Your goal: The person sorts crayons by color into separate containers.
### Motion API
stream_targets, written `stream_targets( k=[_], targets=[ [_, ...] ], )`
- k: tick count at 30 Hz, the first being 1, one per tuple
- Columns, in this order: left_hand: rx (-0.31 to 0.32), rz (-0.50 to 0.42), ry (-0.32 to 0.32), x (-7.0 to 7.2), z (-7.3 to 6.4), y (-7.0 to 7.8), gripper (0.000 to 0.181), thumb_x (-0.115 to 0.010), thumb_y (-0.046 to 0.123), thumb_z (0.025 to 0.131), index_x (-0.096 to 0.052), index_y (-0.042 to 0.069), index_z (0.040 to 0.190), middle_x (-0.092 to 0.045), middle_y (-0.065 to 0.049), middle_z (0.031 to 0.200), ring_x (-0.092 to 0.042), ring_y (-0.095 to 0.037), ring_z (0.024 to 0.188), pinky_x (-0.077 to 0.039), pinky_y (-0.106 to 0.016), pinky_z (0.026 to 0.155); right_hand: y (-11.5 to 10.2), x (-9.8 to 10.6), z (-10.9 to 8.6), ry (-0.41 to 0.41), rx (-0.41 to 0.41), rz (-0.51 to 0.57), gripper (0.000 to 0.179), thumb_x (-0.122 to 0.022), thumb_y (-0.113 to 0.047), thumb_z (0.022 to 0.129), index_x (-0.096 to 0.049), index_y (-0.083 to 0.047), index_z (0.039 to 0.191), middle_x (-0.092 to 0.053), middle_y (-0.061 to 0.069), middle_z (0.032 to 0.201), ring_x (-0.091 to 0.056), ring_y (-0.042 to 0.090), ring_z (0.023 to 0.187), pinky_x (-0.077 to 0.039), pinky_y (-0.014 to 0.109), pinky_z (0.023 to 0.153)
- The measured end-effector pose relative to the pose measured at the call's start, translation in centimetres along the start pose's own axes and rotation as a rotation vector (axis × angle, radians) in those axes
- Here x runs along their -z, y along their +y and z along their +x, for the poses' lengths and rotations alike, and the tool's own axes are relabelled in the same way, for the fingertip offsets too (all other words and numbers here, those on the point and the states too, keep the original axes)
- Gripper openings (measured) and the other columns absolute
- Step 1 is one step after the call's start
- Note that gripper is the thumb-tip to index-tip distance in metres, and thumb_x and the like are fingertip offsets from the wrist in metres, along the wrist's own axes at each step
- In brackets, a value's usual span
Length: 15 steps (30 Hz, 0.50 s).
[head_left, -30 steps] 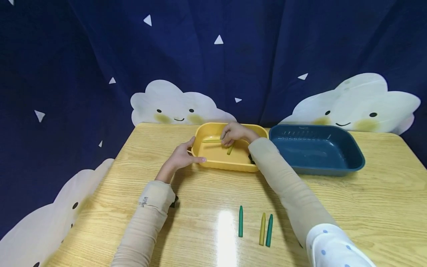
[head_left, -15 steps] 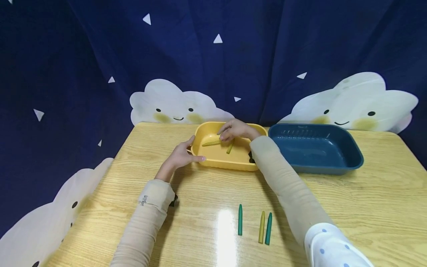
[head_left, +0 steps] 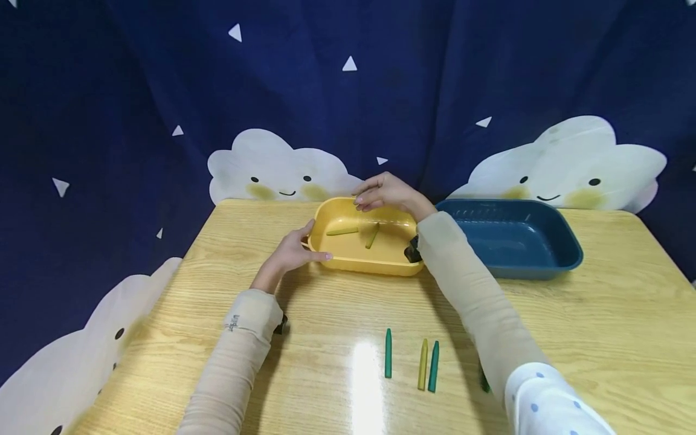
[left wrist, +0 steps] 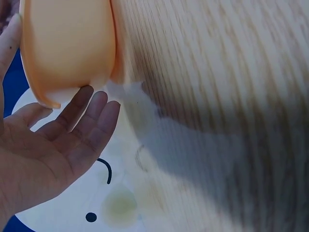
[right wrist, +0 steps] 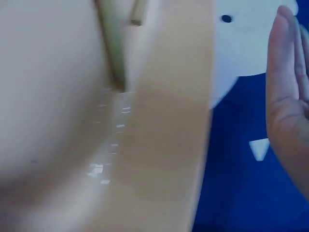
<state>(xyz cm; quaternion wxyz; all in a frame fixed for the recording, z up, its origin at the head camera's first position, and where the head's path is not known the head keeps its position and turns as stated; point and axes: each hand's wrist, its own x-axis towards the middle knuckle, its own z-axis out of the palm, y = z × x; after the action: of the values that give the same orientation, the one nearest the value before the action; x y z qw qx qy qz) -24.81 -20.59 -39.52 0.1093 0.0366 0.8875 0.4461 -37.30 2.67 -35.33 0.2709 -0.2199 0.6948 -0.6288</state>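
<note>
My left hand (head_left: 293,251) is spread round the left end of a yellow plastic basin (head_left: 375,264). Its thumb lies on the front rim and its fingers touch the end wall near a small handle, as the left wrist view shows. Two yellow crayons (head_left: 342,231) lie apart on the basin floor. Above the back rim hovers my right hand (head_left: 386,192), fingers extended and holding nothing. In the right wrist view that hand (right wrist: 289,96) is apart from the basin wall, with a blurred crayon (right wrist: 112,48) inside.
A dark blue basin (head_left: 522,272) adjoins the yellow one on the right. Nearer on the wooden table (head_left: 326,374) lie a green crayon (head_left: 388,353), a yellow crayon (head_left: 422,364) and another green crayon (head_left: 433,367). A dark green piece (head_left: 484,380) is partly hidden by the right sleeve.
My right hand has let go of a yellow crayon and risen from inside the basin to above its back rim. The left hand keeps its place at the basin's end.
</note>
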Motion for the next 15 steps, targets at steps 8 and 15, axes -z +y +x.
stream_targets(
  k=[8,15],
  targets=[
    [-0.010,0.004,0.003,0.0,-0.1,0.1,0.100,-0.078,0.023,0.072,-0.013,0.002,0.144,-0.047,-0.022,0.128,-0.056,-0.029,0.100,-0.044,-0.036,0.088,-2.7,0.0,-1.9,0.063,0.050,0.016,0.033,-0.062,0.005,0.082,-0.055,0.014,0.113,-0.068,0.013,0.084,-0.066,0.023,0.075,-0.053,0.035,0.073],
    [-0.005,-0.002,0.001,-0.1,-0.2,0.2,0.099,-0.077,0.022,0.073,-0.012,0.003,0.145,-0.045,-0.022,0.130,-0.054,-0.029,0.102,-0.044,-0.037,0.088,-3.5,0.0,-4.4,0.038,0.084,0.005,0.033,-0.060,0.005,0.083,-0.054,0.015,0.114,-0.068,0.012,0.083,-0.066,0.023,0.075,-0.053,0.035,0.073]
  ],
)
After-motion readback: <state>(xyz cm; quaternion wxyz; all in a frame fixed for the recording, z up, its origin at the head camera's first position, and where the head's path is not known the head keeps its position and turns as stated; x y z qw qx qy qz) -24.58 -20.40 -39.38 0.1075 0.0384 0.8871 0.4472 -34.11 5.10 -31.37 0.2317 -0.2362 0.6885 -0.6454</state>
